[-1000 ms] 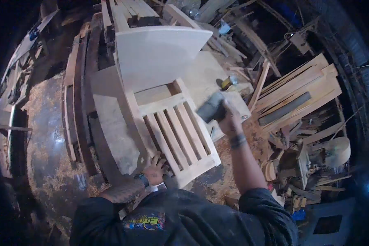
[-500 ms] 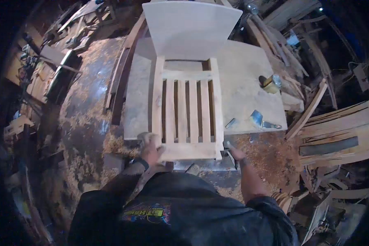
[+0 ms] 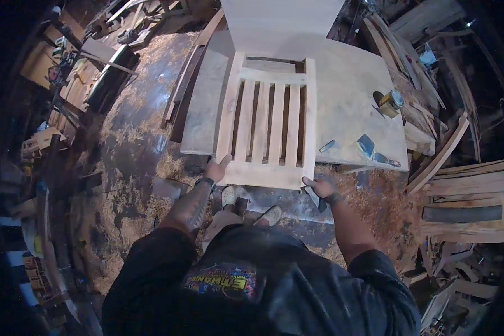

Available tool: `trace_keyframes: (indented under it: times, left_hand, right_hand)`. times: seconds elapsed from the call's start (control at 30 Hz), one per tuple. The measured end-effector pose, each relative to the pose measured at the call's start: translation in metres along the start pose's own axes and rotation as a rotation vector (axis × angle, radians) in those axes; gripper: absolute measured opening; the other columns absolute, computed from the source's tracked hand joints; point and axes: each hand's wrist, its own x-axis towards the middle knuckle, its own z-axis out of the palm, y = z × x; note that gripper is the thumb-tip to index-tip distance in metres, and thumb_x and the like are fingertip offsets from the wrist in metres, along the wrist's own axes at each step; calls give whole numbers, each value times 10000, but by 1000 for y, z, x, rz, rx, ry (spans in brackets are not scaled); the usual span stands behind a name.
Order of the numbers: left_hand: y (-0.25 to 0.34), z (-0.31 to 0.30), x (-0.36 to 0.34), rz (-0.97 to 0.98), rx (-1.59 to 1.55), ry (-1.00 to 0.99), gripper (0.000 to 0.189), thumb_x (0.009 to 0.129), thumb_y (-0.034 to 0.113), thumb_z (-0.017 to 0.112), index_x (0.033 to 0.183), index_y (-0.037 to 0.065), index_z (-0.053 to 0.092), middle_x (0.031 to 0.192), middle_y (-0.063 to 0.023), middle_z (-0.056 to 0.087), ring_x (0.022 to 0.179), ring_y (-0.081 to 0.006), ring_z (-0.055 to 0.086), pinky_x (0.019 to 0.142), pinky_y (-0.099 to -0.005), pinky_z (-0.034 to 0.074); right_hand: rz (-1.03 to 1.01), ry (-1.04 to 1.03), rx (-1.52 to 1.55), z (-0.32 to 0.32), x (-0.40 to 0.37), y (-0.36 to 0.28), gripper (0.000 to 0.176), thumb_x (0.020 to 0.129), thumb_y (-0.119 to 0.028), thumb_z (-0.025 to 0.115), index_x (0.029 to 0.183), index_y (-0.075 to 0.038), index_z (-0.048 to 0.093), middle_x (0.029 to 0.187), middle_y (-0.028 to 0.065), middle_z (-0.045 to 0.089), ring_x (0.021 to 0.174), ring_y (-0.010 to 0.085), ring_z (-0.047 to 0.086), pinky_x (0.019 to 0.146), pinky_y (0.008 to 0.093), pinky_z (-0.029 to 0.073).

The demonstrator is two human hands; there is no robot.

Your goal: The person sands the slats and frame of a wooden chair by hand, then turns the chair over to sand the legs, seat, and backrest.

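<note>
Grips a pale, slatted wooden frame (image 3: pixel 277 123) by its near corners with left hand (image 3: pixel 216 170) and right hand (image 3: pixel 320 188), both closed on it; holds it over a broad, flat beige board (image 3: pixel 350 89), near end past the board's edge.

pale tabletop (image 3: pixel 350 84) — slatted frame (image 3: pixel 260 123), yellowish can (image 3: pixel 391 104), blue scrap (image 3: pixel 365 145)

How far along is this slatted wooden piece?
Done, it seems: the slats sit between the rails of the frame. In hand: the left hand and right hand hold its near corners. Left, probably: surface finishing, since the wood looks bare. The tin is on the board, unheld. Whether the joints are fixed, I can't tell.
</note>
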Motion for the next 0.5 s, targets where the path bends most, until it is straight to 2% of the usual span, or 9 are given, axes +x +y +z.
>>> trace_keyframes:
  times: [0.03,0.13,0.23,0.3,0.33,0.37,0.47,0.5]
  left_hand:
    - [1,0,-4,16,-37,-8,970,952,687,737,1379,-174,603,1326,-317,727,1292,-421,692,1092,-458,535]
    - [1,4,-8,66,-109,0,992,952,705,723,1372,-186,601,1319,-338,720,1287,-444,688,1090,-469,534]
    - [-35,30,15,75,-4,151,1023,940,732,714,1357,-196,606,1291,-349,726,1269,-457,695,1081,-485,538]
    - [-56,35,25,46,-16,112,1034,928,749,715,1338,-195,617,1272,-352,730,1259,-463,698,1076,-491,539]
    - [-31,25,4,12,22,135,1008,932,738,717,1306,-194,634,1245,-358,735,1239,-465,706,1063,-496,543]
    - [-4,14,-19,-22,59,157,983,935,728,720,1274,-192,651,1218,-363,739,1218,-467,714,1051,-500,547]
    - [5,-1,-39,13,-48,64,898,950,695,723,1252,-150,686,1202,-350,748,1188,-457,728,1020,-502,557]
    - [5,-1,-48,18,-6,130,798,964,655,731,1233,-97,724,1186,-329,761,1159,-434,745,988,-492,566]
  right_hand:
    - [-79,69,94,9,6,9,761,989,-747,643,1178,-34,830,1097,140,822,1004,256,730,985,419,532]
    - [-145,-16,212,3,2,14,764,987,-756,633,1158,-42,841,1084,153,823,1009,279,734,975,429,536]
    - [-135,138,-12,-11,-28,-6,755,989,-749,631,1126,-39,849,1075,151,827,989,280,740,948,432,545]
    - [-40,81,3,-16,-40,-17,749,993,-746,627,1121,-42,850,1070,155,829,977,287,745,941,425,552]
    - [10,52,14,-17,-44,-17,747,994,-745,625,1119,-44,851,1067,157,830,972,291,747,938,422,556]
    - [-80,92,-84,-12,-34,-7,717,1003,-713,648,1112,-33,850,1053,141,835,972,259,754,938,414,561]
    - [-219,29,236,10,-34,13,673,1012,-658,686,1090,-9,849,1031,125,839,961,222,759,929,397,565]
    - [-110,14,284,33,2,55,636,1012,-613,721,1071,7,849,1015,114,840,925,197,755,899,382,570]
